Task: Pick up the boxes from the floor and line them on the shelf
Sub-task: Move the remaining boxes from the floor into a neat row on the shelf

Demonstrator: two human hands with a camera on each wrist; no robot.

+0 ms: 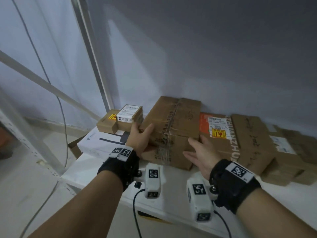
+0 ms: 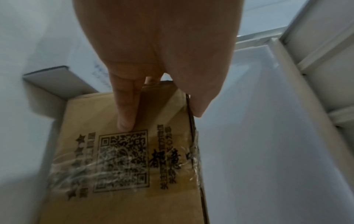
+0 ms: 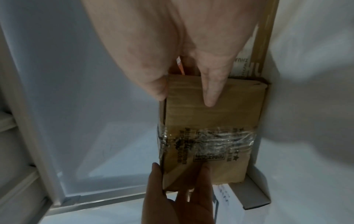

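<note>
A brown box bound with clear tape stands on the white shelf, between a flat white box and a box with an orange label. My left hand presses flat on its left side, thumb lying over the top edge. My right hand presses flat on its right side, slipped between it and the orange-label box. In the left wrist view straight fingers lie on the box face above a printed QR code. In the right wrist view the fingers lie straight on the box.
Two small labelled boxes sit at the back left on a flat white box. More brown boxes line the shelf to the right, against the grey wall. A metal shelf post rises at the left. A cable hangs beside it.
</note>
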